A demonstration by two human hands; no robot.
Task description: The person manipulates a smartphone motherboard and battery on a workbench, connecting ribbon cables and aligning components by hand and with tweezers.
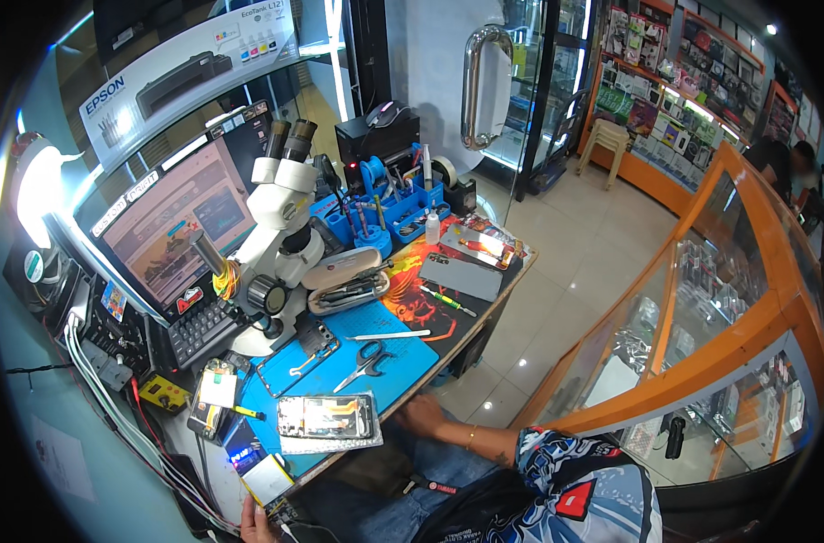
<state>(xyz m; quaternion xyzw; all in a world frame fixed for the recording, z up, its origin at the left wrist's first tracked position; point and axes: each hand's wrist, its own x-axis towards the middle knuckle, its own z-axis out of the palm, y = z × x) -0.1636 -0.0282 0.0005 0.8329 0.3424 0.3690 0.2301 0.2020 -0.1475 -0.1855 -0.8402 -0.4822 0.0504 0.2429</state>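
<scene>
My left hand [256, 523] is low by the bench's near-left corner, its visible fingers extended and slightly apart beside a small white-and-yellow pad [268, 481]. Part of that hand is cut off by the dark rim. My right hand [421, 416] rests below the bench's front edge, close to my knee; its fingers are too dark to make out. Between the hands, an opened phone [326, 418] with its inner parts showing lies on a silvery sheet. Beyond it on the blue mat [412, 362] are scissors [365, 364] and a bare phone frame [296, 364].
A microscope [285, 199] stands at the bench's left, before a monitor [181, 226] and keyboard [204, 330]. Another opened phone [215, 398] lies left. Farther back are a tool pouch [349, 285], a green screwdriver [450, 300] and a blue organizer [407, 213]. A glass display counter [702, 299] stands right.
</scene>
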